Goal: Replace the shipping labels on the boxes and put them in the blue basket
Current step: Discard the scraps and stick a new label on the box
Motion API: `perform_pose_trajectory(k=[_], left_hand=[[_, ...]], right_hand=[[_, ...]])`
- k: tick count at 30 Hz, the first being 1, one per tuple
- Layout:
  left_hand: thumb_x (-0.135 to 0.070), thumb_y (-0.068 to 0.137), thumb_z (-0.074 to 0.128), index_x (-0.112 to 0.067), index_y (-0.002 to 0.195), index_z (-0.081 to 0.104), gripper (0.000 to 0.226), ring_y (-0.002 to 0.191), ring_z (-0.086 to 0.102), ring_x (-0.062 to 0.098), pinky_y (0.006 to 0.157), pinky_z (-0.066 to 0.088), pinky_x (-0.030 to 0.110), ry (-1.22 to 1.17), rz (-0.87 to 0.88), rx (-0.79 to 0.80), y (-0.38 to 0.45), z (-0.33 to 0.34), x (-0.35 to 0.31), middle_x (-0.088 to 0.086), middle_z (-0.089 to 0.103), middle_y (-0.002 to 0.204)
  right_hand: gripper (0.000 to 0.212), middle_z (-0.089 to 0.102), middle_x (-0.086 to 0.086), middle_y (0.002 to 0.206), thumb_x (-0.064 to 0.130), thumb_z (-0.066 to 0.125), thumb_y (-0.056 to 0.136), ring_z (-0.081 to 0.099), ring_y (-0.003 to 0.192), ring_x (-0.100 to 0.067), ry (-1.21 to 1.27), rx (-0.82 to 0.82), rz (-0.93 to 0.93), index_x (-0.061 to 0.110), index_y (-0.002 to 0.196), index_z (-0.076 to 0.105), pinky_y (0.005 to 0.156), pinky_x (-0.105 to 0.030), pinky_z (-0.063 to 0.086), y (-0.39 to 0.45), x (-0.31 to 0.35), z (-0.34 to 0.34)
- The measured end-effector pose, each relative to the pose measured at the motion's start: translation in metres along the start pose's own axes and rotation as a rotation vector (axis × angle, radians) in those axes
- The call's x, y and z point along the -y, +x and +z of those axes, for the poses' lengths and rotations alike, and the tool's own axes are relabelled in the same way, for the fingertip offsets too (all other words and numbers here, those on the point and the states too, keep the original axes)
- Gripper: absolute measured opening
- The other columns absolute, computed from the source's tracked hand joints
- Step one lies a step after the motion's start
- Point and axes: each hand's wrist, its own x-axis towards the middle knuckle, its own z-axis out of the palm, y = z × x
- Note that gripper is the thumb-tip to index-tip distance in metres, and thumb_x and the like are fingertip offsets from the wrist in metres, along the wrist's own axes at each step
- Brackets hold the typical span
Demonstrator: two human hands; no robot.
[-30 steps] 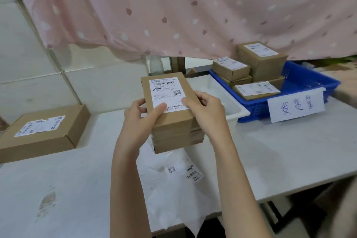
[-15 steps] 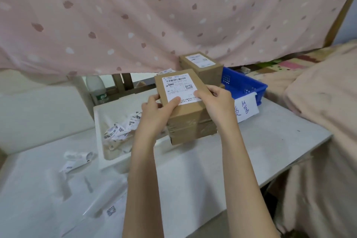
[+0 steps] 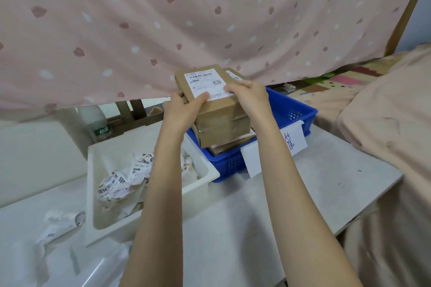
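Note:
Both hands hold a brown cardboard box [image 3: 221, 119] with a white shipping label [image 3: 206, 82] on top, above the left end of the blue basket [image 3: 289, 109]. My left hand [image 3: 184, 107] grips its left side with the thumb on the label. My right hand [image 3: 249, 98] grips the right side, fingers over the top edge. More labelled boxes lie in the basket beneath [image 3: 224, 147] and behind [image 3: 233, 74], mostly hidden.
A white bin [image 3: 205, 179] with crumpled old labels [image 3: 123, 177] stands left of the basket. A handwritten paper sign [image 3: 293, 142] hangs on the basket's front. Loose backing paper [image 3: 58, 223] lies on the white table. A plastic bottle [image 3: 96, 121] stands behind; a pink curtain [image 3: 186, 18] hangs overhead.
Both hands have carried the box right and away from me, from over the table in front of the white bin to above the blue basket. The view has turned right.

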Motion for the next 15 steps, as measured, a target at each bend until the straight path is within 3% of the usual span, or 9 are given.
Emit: perform_pose_trajectory(k=[3, 6, 9, 13, 15], left_hand=[[-0.052, 0.078, 0.071, -0.017, 0.134, 0.047, 0.070, 0.107, 0.063, 0.018, 0.082, 0.056, 0.032, -0.043, -0.009, -0.024, 0.029, -0.004, -0.010, 0.002, 0.059, 0.127], [-0.039, 0.091, 0.065, -0.015, 0.129, 0.050, 0.048, 0.087, 0.062, 0.009, 0.063, 0.052, 0.021, -0.081, -0.038, -0.028, 0.055, -0.006, -0.016, -0.003, 0.064, 0.110], [-0.041, 0.091, 0.065, -0.015, 0.134, 0.044, 0.055, 0.082, 0.058, 0.008, 0.058, 0.047, 0.021, -0.095, -0.076, -0.045, 0.077, -0.007, -0.020, -0.001, 0.061, 0.113], [-0.048, 0.079, 0.072, -0.020, 0.125, 0.050, 0.058, 0.104, 0.063, 0.019, 0.082, 0.057, 0.031, -0.132, -0.072, -0.120, 0.101, -0.009, -0.023, 0.001, 0.063, 0.119], [-0.052, 0.066, 0.073, -0.024, 0.118, 0.054, 0.062, 0.104, 0.065, 0.021, 0.090, 0.056, 0.038, -0.154, -0.081, -0.149, 0.113, -0.010, -0.021, 0.001, 0.066, 0.118]], right_hand=[[0.032, 0.056, -0.009, 0.082, 0.023, 0.065, 0.084, 0.047, 0.077, -0.016, 0.002, 0.035, -0.041, -0.007, 0.095, 0.066, 0.074, -0.036, 0.041, 0.027, 0.013, 0.013], [0.025, 0.050, -0.005, 0.084, 0.022, 0.066, 0.084, 0.042, 0.072, -0.014, -0.032, 0.051, -0.040, -0.002, 0.089, 0.067, 0.067, -0.032, 0.030, 0.052, 0.023, 0.025], [0.025, 0.056, -0.007, 0.092, 0.025, 0.067, 0.084, 0.043, 0.068, -0.011, -0.079, 0.082, -0.024, 0.003, 0.096, 0.070, 0.063, -0.031, 0.032, 0.076, 0.030, 0.035], [0.033, 0.057, -0.003, 0.092, 0.027, 0.066, 0.083, 0.051, 0.080, -0.014, -0.077, 0.111, 0.011, 0.004, 0.107, 0.067, 0.066, -0.031, 0.036, 0.099, 0.036, 0.047], [0.035, 0.055, -0.001, 0.088, 0.026, 0.065, 0.085, 0.051, 0.082, -0.014, -0.072, 0.135, 0.022, 0.006, 0.113, 0.064, 0.066, -0.030, 0.036, 0.108, 0.036, 0.053]])
